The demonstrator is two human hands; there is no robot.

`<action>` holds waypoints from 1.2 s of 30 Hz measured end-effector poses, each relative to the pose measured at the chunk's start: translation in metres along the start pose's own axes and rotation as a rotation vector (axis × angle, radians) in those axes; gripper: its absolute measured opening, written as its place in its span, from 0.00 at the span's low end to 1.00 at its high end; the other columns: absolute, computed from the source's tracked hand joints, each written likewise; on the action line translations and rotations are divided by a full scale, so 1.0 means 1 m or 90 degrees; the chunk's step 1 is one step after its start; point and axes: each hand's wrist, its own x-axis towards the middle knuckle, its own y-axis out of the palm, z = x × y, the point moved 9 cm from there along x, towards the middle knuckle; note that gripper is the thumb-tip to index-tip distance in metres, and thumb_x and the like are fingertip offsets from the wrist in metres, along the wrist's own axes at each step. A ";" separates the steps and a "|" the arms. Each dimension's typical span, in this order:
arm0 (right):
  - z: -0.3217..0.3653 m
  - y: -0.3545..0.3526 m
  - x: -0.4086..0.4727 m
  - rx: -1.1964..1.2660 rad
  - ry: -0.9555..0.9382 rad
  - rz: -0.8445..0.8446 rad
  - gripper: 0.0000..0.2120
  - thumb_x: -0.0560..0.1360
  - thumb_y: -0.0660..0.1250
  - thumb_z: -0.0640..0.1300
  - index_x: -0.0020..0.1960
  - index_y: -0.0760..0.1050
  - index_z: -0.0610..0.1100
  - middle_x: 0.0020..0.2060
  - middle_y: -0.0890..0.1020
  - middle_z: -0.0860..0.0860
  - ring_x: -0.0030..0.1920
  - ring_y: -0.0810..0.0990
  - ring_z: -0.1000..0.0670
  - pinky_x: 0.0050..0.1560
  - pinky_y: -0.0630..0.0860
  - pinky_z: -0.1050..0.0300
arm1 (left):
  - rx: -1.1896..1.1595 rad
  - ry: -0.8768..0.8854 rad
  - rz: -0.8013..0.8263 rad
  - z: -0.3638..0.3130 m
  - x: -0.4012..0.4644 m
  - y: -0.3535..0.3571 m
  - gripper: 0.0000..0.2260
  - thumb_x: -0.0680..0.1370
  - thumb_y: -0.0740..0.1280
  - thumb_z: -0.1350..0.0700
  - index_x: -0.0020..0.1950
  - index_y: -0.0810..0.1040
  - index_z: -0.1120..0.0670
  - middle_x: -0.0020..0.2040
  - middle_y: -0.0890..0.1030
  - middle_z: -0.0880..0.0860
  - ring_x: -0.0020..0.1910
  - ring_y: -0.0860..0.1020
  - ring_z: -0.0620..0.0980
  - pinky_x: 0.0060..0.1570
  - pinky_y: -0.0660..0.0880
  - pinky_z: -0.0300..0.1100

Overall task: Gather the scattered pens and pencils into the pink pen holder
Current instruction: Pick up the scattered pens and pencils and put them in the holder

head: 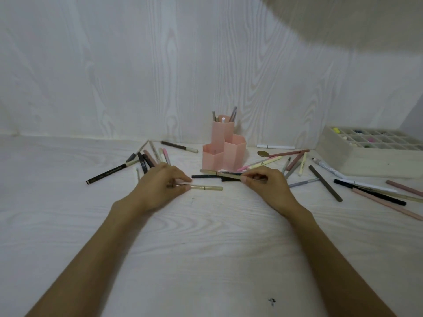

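Your left hand (163, 181) pinches a slim cream pen (206, 187) flat on the white wood-grain table (206, 248); your right hand (265, 183) pinches an olive pencil (219, 173) crossing dark pens. Lifting it may scatter them against the pink hexagonal plastic pen holder (223, 152) just behind.

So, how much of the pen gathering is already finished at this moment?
Only started. A few pens stand in the tallest tube of the pink pen holder. The left hand pinches a beige pen and the right hand pinches an olive pencil, both low at the table. Many pens lie scattered on both sides.
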 end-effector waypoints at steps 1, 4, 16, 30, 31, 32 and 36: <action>0.004 -0.006 -0.001 0.062 0.011 -0.013 0.06 0.71 0.72 0.44 0.47 0.83 0.50 0.43 0.84 0.54 0.46 0.81 0.53 0.50 0.78 0.62 | 0.011 0.009 -0.009 0.000 0.000 -0.002 0.10 0.74 0.69 0.46 0.54 0.82 0.45 0.50 0.81 0.42 0.50 0.72 0.44 0.51 0.71 0.42; 0.018 -0.025 0.001 0.198 0.022 -0.081 0.07 0.69 0.74 0.42 0.44 0.83 0.53 0.38 0.85 0.54 0.42 0.83 0.52 0.45 0.79 0.62 | -0.007 0.006 -0.035 0.006 -0.002 -0.007 0.08 0.74 0.70 0.46 0.50 0.83 0.44 0.47 0.82 0.42 0.48 0.72 0.44 0.51 0.72 0.44; 0.115 -0.104 0.071 0.162 -0.105 -0.423 0.16 0.76 0.65 0.41 0.60 0.64 0.44 0.42 0.82 0.49 0.42 0.82 0.53 0.46 0.78 0.58 | -0.048 -0.054 -0.130 0.010 -0.004 -0.017 0.09 0.75 0.66 0.42 0.49 0.82 0.44 0.39 0.82 0.41 0.39 0.77 0.37 0.38 0.71 0.35; 0.106 -0.007 0.126 -0.428 -0.133 -0.146 0.15 0.79 0.58 0.44 0.63 0.75 0.48 0.61 0.77 0.46 0.64 0.67 0.44 0.60 0.64 0.49 | -0.286 -0.252 -0.222 0.038 -0.012 -0.028 0.12 0.63 0.74 0.36 0.36 0.79 0.43 0.30 0.82 0.41 0.34 0.79 0.34 0.39 0.74 0.40; 0.104 -0.004 0.125 -0.446 -0.146 -0.135 0.15 0.79 0.58 0.44 0.63 0.76 0.47 0.65 0.74 0.47 0.66 0.64 0.44 0.62 0.62 0.49 | -0.296 -0.256 -0.228 0.038 -0.012 -0.030 0.13 0.64 0.74 0.36 0.36 0.80 0.43 0.29 0.82 0.41 0.33 0.79 0.34 0.39 0.73 0.40; 0.103 -0.003 0.125 -0.444 -0.151 -0.128 0.15 0.80 0.58 0.45 0.64 0.75 0.47 0.67 0.71 0.47 0.68 0.62 0.44 0.63 0.61 0.48 | -0.303 -0.260 -0.235 0.039 -0.012 -0.031 0.13 0.64 0.73 0.35 0.35 0.80 0.43 0.27 0.81 0.42 0.33 0.79 0.34 0.38 0.71 0.40; 0.099 -0.016 0.113 -0.397 -0.166 -0.136 0.19 0.79 0.59 0.48 0.69 0.69 0.47 0.70 0.67 0.48 0.71 0.60 0.46 0.68 0.58 0.46 | -0.292 -0.277 -0.276 0.041 -0.014 -0.039 0.12 0.62 0.73 0.33 0.31 0.79 0.40 0.25 0.79 0.40 0.32 0.77 0.32 0.33 0.66 0.37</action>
